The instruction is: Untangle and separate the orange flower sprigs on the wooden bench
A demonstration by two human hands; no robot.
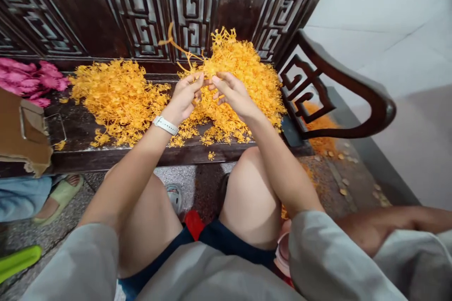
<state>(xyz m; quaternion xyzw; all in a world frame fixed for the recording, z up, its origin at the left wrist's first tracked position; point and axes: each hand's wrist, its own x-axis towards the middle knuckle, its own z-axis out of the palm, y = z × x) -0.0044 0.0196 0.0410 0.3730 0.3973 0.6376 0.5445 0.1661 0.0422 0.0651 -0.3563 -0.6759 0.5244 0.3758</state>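
Note:
Over a bench, my left hand [187, 96], with a white watch band on its wrist, pinches a branched yellow plastic flower stem [183, 50]. The bare forked end of that stem sticks up and to the left. My right hand [233, 93] is close beside it, thumb and fingers closed at the flowered end of the same stem; the exact grip is partly hidden. Behind and below my hands rises a large pile of yellow plastic flower pieces [256, 84]. To the left lies a second pile of yellow pieces [116, 99], more tangled and stringy.
The dark wooden bench [141, 154] has a carved back [84, 4] and a curved armrest [367, 122] at right. Pink plastic flowers [31, 80] and a cardboard box [24, 127] are at left. Other people's foot [56, 202] and arm [384, 225] are nearby.

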